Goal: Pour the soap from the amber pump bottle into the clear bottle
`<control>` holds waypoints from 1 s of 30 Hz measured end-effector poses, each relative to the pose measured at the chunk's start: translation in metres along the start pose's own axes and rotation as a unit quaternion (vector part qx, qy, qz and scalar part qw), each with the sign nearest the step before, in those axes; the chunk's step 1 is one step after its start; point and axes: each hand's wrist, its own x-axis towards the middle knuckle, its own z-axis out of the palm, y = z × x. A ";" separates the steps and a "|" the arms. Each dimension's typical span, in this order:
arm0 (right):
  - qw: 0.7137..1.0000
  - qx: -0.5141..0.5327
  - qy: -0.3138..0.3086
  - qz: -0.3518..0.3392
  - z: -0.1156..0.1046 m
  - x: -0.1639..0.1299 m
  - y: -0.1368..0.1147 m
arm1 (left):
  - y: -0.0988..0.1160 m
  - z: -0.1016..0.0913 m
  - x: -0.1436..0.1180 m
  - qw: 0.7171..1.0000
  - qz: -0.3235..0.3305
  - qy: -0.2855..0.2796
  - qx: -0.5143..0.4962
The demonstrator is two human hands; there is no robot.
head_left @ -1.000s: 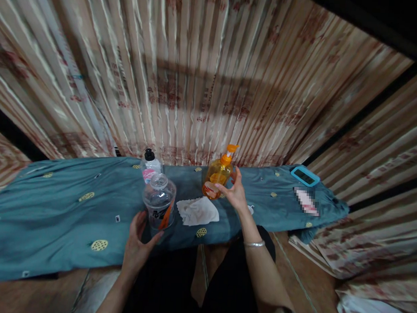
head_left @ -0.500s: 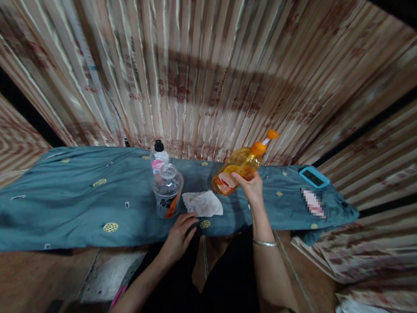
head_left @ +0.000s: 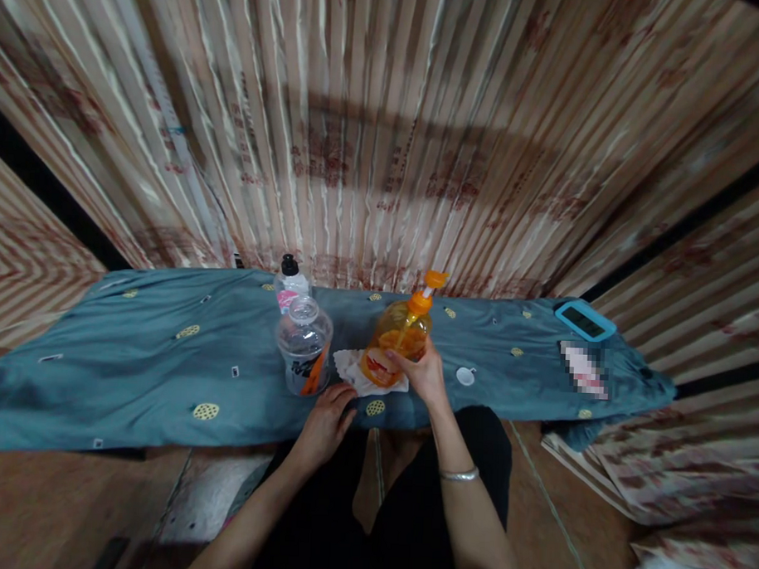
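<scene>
"Where's the pump bottle (head_left: 390, 351)?"

"Over the cloth (head_left: 350, 371), leaning a little to the right. The right hand (head_left: 424, 374) grips it, thumb across the front, the other fingers mostly hidden. Whether the base rests on the cloth or hangs just above, I can't tell."

"And the left hand (head_left: 328, 420)?"

"Fingers together, slightly bent, tips at the cloth's near left edge. Pinching it or merely lying there, I can't say."

"Which step is this, then?"

"Bringing pump bottle and cloth together, I'd judge."

"What does the next move call for?"

"A firm right grip, a level base and the cloth steadied from the left, I'd think."

"Anything close by?"

"The jar (head_left: 303, 352), just left of the cloth, with a black-capped bottle (head_left: 289, 283) behind it. Far right on the table (head_left: 146, 368), a blue display (head_left: 585, 321)."
</scene>
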 end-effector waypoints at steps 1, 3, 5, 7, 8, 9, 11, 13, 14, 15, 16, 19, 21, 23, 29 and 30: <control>1.000 0.008 -0.011 -0.001 -0.002 0.000 0.001 | 0.003 0.000 0.001 0.999 -0.015 0.018 -0.022; 0.999 0.029 -0.043 -0.005 -0.004 0.000 0.001 | 0.012 -0.001 0.008 0.994 -0.043 0.068 -0.067; 0.996 0.045 -0.074 -0.015 -0.004 0.001 0.003 | 0.024 0.000 0.022 0.987 -0.043 0.094 -0.125; 0.993 0.055 -0.099 -0.030 -0.002 0.002 0.005 | 0.037 0.000 0.041 0.976 -0.046 0.105 -0.182; 0.992 0.059 -0.108 -0.038 -0.001 0.003 0.006 | 0.042 0.000 0.052 0.971 -0.049 0.114 -0.206; 0.991 0.061 -0.114 -0.046 0.001 0.003 0.008 | 0.046 0.000 0.062 0.966 -0.052 0.118 -0.226; 0.989 0.057 -0.123 -0.063 0.001 0.004 0.009 | 0.051 0.000 0.080 0.954 -0.055 0.122 -0.267; 0.987 0.035 -0.136 -0.074 -0.004 0.003 0.006 | 0.050 0.000 0.093 0.941 -0.051 0.105 -0.317; 0.986 0.018 -0.145 -0.076 -0.009 0.002 0.002 | 0.049 0.000 0.097 0.936 -0.057 0.096 -0.332; 0.985 0.000 -0.157 -0.074 -0.015 -0.001 -0.003 | 0.049 0.001 0.100 0.934 -0.070 0.092 -0.339; 0.985 -0.010 -0.157 -0.075 -0.021 -0.003 -0.009 | 0.048 0.001 0.101 0.933 -0.085 0.092 -0.337; 0.986 0.025 -0.139 -0.092 -0.035 -0.009 -0.035 | 0.051 0.005 0.099 0.937 -0.104 0.120 -0.311; 0.990 0.035 -0.069 -0.119 -0.034 -0.008 -0.054 | 0.056 0.009 0.097 0.942 -0.102 0.145 -0.285; 0.991 0.003 0.009 -0.131 -0.023 -0.005 -0.070 | 0.060 0.012 0.094 0.949 -0.094 0.154 -0.259; 0.989 -0.012 0.097 -0.114 0.019 0.008 -0.083 | 0.059 0.010 0.089 0.960 -0.113 0.146 -0.212; 0.990 -0.006 0.083 -0.113 0.022 0.009 -0.082 | 0.058 0.009 0.090 0.960 -0.114 0.148 -0.210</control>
